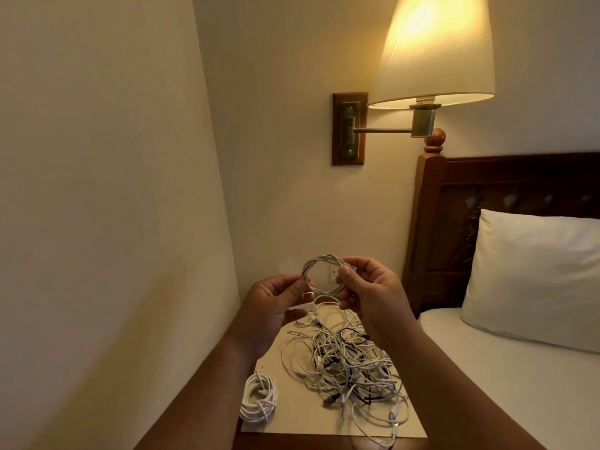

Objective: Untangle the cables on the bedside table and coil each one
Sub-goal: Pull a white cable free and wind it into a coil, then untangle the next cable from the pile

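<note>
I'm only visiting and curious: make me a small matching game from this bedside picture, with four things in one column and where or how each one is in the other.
Things
1. grey coil
2. white coil
3. tangle
4. lamp

States
A. switched on
B. loose heap on the mat
C. held up between left hand and right hand
D. wound up, lying at the mat's left edge

Pairs: 1-C, 2-D, 3-B, 4-A

White and black cables [344, 365] tangle on a cream mat [292, 414]; dark brown table [246, 441]; white pillow [532, 277].
</note>
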